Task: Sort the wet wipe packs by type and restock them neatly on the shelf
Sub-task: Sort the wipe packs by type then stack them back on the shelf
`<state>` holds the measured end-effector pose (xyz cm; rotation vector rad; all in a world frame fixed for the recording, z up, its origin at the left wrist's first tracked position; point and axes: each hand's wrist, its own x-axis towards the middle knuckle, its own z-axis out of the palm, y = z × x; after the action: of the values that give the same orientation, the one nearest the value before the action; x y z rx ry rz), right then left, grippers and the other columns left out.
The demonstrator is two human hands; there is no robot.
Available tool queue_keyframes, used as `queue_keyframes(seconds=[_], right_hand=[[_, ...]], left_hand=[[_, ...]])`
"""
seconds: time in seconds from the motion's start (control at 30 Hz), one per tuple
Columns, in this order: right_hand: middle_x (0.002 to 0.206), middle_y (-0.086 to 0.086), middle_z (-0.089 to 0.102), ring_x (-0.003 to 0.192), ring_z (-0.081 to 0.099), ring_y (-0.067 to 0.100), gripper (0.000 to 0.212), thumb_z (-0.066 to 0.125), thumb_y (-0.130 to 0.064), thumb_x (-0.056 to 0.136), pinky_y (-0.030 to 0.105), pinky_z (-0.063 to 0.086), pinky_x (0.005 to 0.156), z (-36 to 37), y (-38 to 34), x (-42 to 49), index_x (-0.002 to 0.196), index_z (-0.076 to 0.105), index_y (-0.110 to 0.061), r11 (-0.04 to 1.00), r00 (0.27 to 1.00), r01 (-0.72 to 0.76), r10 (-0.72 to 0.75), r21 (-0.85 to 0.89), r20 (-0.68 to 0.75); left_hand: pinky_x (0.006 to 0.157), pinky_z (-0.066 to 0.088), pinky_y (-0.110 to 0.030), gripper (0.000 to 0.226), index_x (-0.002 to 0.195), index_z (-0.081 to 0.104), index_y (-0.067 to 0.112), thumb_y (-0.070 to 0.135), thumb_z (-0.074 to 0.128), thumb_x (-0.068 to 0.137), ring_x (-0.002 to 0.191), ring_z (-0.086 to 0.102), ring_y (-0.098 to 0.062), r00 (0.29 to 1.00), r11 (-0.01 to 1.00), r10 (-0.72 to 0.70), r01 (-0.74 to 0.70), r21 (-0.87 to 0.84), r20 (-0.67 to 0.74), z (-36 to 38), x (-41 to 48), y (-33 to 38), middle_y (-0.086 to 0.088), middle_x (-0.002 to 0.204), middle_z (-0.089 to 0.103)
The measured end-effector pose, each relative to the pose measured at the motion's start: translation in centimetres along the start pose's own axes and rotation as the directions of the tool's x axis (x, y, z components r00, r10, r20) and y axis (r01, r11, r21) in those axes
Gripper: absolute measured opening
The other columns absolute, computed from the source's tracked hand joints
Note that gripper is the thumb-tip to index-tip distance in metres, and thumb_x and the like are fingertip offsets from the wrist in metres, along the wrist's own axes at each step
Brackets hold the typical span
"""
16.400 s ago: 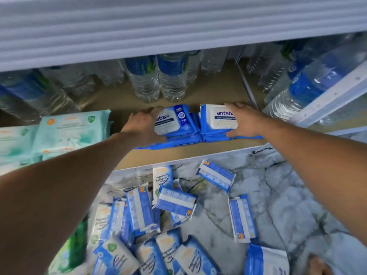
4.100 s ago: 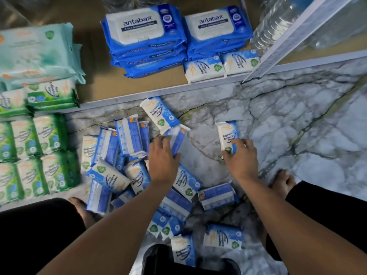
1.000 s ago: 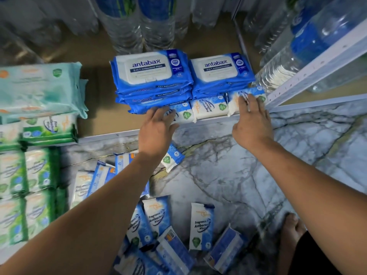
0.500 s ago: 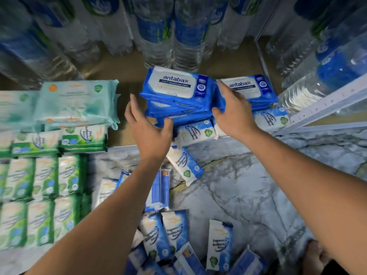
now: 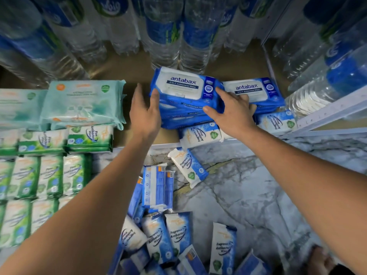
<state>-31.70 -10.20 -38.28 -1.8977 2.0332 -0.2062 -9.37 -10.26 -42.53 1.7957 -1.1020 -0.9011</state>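
Observation:
Two stacks of large blue antabax packs lie on the brown shelf (image 5: 238, 66). My left hand (image 5: 146, 114) presses against the left end of the left stack (image 5: 184, 86), fingers straight and thumb over its edge. My right hand (image 5: 232, 110) grips that stack's right end, thumb in front and index finger on top, its other fingers resting on the right stack (image 5: 252, 89). Small blue-and-white packs (image 5: 200, 133) line the shelf's front edge below the stacks. One such pack (image 5: 188, 167) lies loose on the floor, and several more lie in a pile (image 5: 168, 235).
Water bottles (image 5: 164, 36) fill the back of the shelf. Teal packs (image 5: 83, 100) and small green packs (image 5: 49, 175) are stacked at the left. A white shelf rail (image 5: 327, 114) crosses at the right. The marble floor (image 5: 248, 195) and my foot (image 5: 319, 261) show below.
A second ago both hands were at the small packs on the shelf's front edge. They have moved up and closed on the two ends of the left antabax stack, which sits slightly tilted.

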Motion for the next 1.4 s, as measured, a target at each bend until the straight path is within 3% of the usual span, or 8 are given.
queue_keyframes(seconds=[0.17, 0.23, 0.37, 0.53, 0.7, 0.8, 1.13, 1.4], right_hand=[[0.128, 0.011, 0.061, 0.129, 0.033, 0.032, 0.062, 0.048, -0.042, 0.101, 0.048, 0.024, 0.103, 0.0, -0.3, 1.0, 0.157, 0.022, -0.033, 0.994, 0.993, -0.07, 0.062, 0.083, 0.096], [0.13, 0.013, 0.059, 0.131, 0.032, 0.032, 0.06, 0.046, -0.036, 0.103, 0.049, 0.023, 0.106, 0.0, -0.4, 1.3, 0.157, 0.021, -0.035, 0.992, 0.991, -0.085, 0.075, 0.091, 0.109], [0.137, 0.013, 0.054, 0.131, 0.036, 0.034, 0.057, 0.042, -0.033, 0.104, 0.048, 0.027, 0.112, -0.2, -0.4, 1.6, 0.156, 0.02, -0.042, 0.985, 0.982, -0.107, 0.084, 0.135, 0.166], [0.137, 0.018, 0.048, 0.131, 0.036, 0.034, 0.055, 0.04, -0.026, 0.105, 0.049, 0.028, 0.114, -1.2, -0.5, 0.7, 0.155, 0.022, -0.043, 0.973, 0.978, -0.144, 0.112, 0.179, 0.175], [0.15, 0.003, 0.043, 0.129, 0.032, 0.036, 0.061, 0.044, -0.019, 0.102, 0.049, 0.029, 0.103, -1.1, -0.3, 0.1, 0.156, 0.021, -0.038, 0.995, 0.992, -0.091, 0.087, 0.04, 0.095], [0.156, -0.001, 0.035, 0.126, 0.036, 0.037, 0.073, 0.05, -0.01, 0.095, 0.047, 0.033, 0.099, -2.3, -0.8, -2.7, 0.157, 0.019, -0.034, 0.998, 0.997, -0.065, 0.065, -0.006, 0.043], [0.154, 0.005, 0.038, 0.135, 0.032, 0.039, 0.061, 0.05, -0.02, 0.097, 0.048, 0.029, 0.109, -7.4, -1.4, -19.8, 0.154, 0.03, -0.029, 0.991, 0.943, -0.065, 0.101, -0.121, 0.317], [0.151, 0.004, 0.04, 0.132, 0.036, 0.036, 0.059, 0.045, -0.017, 0.095, 0.043, 0.032, 0.107, -6.0, -0.9, -31.5, 0.152, 0.034, -0.031, 0.992, 0.918, -0.07, 0.105, -0.105, 0.382]], left_hand=[[0.097, 0.05, -0.034, 0.054, 0.144, 0.046, 0.019, 0.047, 0.053, 0.099, 0.097, 0.06, -0.004, 0.999, 1.0, 0.022, -0.022, 0.011, -0.027, 0.4, -1.1, 0.2, 0.007, 0.118, 0.061], [0.097, 0.049, -0.031, 0.063, 0.153, 0.035, 0.023, 0.047, 0.055, 0.098, 0.102, 0.06, -0.005, 1.0, 1.0, -0.005, 0.005, -0.015, 0.005, 0.4, -1.5, -0.1, 0.007, 0.12, 0.06], [0.102, 0.05, -0.04, 0.056, 0.133, 0.061, 0.027, 0.057, 0.054, 0.086, 0.114, 0.062, -0.01, 0.998, 0.998, -0.06, 0.059, 0.01, 0.017, 0.5, -1.9, -0.2, 0.01, 0.119, 0.066], [0.075, 0.042, -0.002, 0.039, 0.131, 0.065, 0.016, 0.034, 0.062, 0.097, 0.081, 0.06, 0.013, 0.997, 0.997, -0.074, 0.075, 0.027, -0.014, 0.9, -3.9, -0.1, 0.02, 0.096, 0.065], [0.105, 0.045, -0.035, 0.056, 0.142, 0.055, 0.015, 0.049, 0.058, 0.097, 0.121, 0.058, -0.017, 0.994, 0.972, -0.002, -0.024, 0.234, 0.113, -0.6, -4.9, 0.8, -0.003, 0.143, 0.055], [0.113, 0.029, -0.031, 0.059, 0.15, 0.043, 0.019, 0.047, 0.054, 0.099, 0.144, 0.033, -0.019, 0.976, 0.935, 0.012, -0.088, 0.343, 0.217, -2.5, -6.7, 2.6, -0.006, 0.153, 0.044], [0.096, 0.044, -0.033, 0.051, 0.142, 0.052, 0.021, 0.045, 0.056, 0.097, 0.127, 0.052, -0.027, 0.835, 0.72, -0.029, -0.364, 0.59, 0.55, -9.8, -19.2, 7.6, -0.005, 0.145, 0.052], [0.1, 0.046, -0.039, 0.052, 0.148, 0.045, 0.02, 0.036, 0.055, 0.1, 0.127, 0.052, -0.029, 0.751, 0.683, -0.1, -0.425, 0.594, 0.653, -12.2, -29.4, 5.3, -0.008, 0.148, 0.049]])
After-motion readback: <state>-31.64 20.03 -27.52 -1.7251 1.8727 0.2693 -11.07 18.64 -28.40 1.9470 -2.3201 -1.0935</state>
